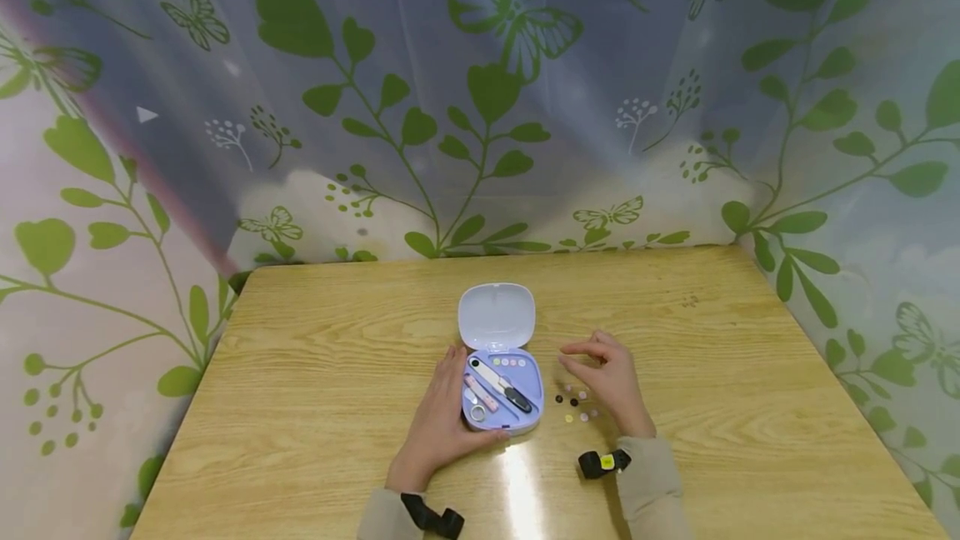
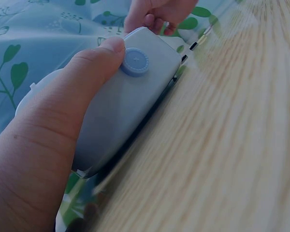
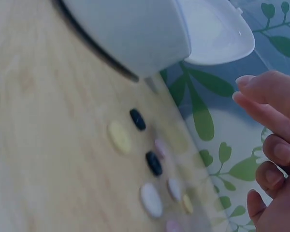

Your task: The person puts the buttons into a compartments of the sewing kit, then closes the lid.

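Note:
A lilac sewing-kit case point(image 1: 534, 386) stands with its white lid point(image 1: 497, 317) raised. Inside lie a white-and-black slim tool point(image 1: 491, 375), a pink strip point(image 1: 482, 394), a silver ring-shaped piece point(image 1: 477, 413) and a row of small pale buttons point(image 1: 505, 362). My left hand point(image 1: 435, 419) grips the case, fingers along its left side and thumb on the front beside a round blue catch point(image 2: 136, 62). Right of the case, my right hand point(image 1: 615, 377) hovers, thumb and index tips close together; I see nothing between them. Its other fingers bend loosely.
Loose buttons lie on the wooden table point(image 1: 337, 373) right of the case: black point(image 1: 573, 402), yellow point(image 1: 568, 418) and pale ones point(image 1: 584, 417). A leaf-patterned curtain point(image 1: 420, 190) hangs behind and at both sides.

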{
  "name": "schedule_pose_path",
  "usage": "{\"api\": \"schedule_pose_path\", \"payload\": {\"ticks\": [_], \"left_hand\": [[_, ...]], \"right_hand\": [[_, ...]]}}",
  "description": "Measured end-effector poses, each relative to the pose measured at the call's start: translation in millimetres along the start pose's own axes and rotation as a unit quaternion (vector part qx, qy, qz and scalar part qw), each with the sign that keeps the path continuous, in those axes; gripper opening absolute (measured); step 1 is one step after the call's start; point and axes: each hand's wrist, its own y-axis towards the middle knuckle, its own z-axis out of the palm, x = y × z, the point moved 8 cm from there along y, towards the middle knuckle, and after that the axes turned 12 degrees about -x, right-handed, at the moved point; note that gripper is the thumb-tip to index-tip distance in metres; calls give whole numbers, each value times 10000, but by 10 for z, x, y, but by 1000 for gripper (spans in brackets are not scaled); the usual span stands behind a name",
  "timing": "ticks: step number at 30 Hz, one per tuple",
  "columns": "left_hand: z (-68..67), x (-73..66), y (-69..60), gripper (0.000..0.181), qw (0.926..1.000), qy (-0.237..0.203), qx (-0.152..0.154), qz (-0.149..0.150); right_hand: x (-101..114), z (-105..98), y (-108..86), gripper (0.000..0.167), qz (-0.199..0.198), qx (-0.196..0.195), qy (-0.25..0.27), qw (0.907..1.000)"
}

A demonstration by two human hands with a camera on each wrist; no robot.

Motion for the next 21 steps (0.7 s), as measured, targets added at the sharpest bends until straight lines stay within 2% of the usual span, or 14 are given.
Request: {"api": "schedule_pose_path", "payload": {"ticks": [4, 12, 17, 21], "left_hand": [[4, 11, -4, 136, 10000, 33, 21, -31], [-3, 3, -10, 137, 9999, 36, 86, -91], [1, 14, -7, 137, 9998, 66, 123, -137], [10, 32, -4, 137, 9996, 38, 173, -199]], "right_hand": [[66, -72, -31, 12, -11, -76, 1, 10000], [-81, -122, -86, 12, 188, -119, 129, 9997], [-323, -56, -133, 12, 748, 178, 276, 9967], [-627, 6, -178, 12, 916, 369, 268, 9948]]}}
